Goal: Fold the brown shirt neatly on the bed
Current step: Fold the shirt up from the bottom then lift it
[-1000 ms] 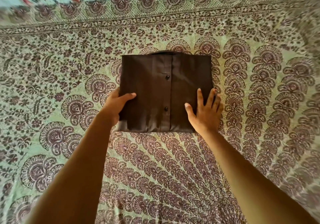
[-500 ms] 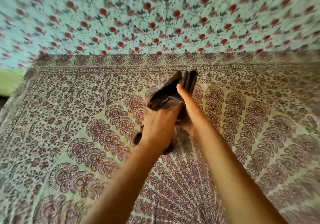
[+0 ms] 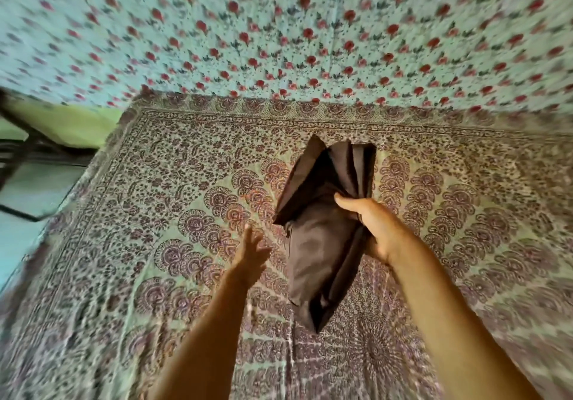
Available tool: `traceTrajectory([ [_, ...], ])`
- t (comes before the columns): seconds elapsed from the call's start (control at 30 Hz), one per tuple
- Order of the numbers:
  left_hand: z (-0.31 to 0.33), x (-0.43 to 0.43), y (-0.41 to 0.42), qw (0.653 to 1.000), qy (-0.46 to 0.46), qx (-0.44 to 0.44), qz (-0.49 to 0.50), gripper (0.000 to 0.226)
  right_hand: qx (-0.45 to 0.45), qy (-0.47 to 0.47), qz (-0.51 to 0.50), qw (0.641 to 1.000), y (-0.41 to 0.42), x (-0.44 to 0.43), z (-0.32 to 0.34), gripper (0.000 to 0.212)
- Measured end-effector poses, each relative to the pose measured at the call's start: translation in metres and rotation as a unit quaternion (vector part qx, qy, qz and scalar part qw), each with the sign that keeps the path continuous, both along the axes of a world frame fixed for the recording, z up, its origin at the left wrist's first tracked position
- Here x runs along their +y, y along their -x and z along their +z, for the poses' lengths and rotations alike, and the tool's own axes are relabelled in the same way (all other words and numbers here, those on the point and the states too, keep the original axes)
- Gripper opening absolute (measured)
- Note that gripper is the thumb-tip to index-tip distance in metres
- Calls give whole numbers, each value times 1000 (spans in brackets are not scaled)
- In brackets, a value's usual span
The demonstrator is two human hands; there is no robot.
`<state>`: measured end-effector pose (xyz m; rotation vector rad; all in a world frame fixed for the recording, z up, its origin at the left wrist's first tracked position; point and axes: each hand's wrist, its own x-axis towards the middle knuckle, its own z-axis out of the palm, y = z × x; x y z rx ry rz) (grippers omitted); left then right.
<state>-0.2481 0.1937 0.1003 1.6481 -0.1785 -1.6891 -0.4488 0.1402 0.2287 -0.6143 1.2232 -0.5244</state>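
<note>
The folded brown shirt hangs above the bed, edge-on and tilted, its layers fanning apart at the top. My right hand is shut on its right side, thumb over the front. My left hand is blurred, fingers spread, just left of the shirt and apart from it, holding nothing. Below lies the bed sheet, pale green with a dark purple fan and flower print.
A second cloth, light blue with red flowers, covers the far part of the bed. The bed's left edge drops to a pale floor, with a green surface and a dark frame at the far left.
The shirt lay flat under both hands; both hands lifted it upright. Now my left hand has let go and moved left, and my right hand alone holds it up.
</note>
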Motion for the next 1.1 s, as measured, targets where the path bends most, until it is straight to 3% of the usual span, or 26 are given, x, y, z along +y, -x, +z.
traceTrajectory([
  [0.07,24,14,16,999,9,37,-18,69,-52,-1,4,999,0,16,14,18],
  [0.13,24,20,26,997,56,51,22,47,-104,1,-14,994,4,23,18,20],
  [0.2,49,41,31,986,112,111,58,38,-127,-6,-16,992,7,31,19,21],
  [0.27,26,49,22,986,121,57,102,44,-127,-17,-13,992,15,36,16,22],
  [0.37,27,59,-16,984,117,104,80,75,-85,-34,-7,996,38,38,8,23],
  [0.43,36,63,-36,992,108,60,24,66,-43,-34,3,998,56,40,-1,19],
  [0.53,60,64,-51,987,157,-25,-38,25,-16,-26,15,999,71,47,-18,15],
  [0.57,68,65,-52,984,168,-48,-39,21,-19,-23,8,1000,73,52,-22,16],
  [0.67,90,80,-52,973,191,-127,-5,25,8,25,-13,1000,68,67,-33,44],
  [0.77,104,106,-59,964,204,-168,34,27,68,149,-25,986,51,90,-31,45],
  [0.9,114,150,-79,953,201,-209,86,43,84,251,3,964,24,128,-20,74],
  [1.0,132,187,-87,935,228,-235,135,42,41,301,-3,953,4,150,-9,69],
  [1.1,150,233,-107,917,256,-262,159,54,24,328,34,944,-26,177,-4,48],
])
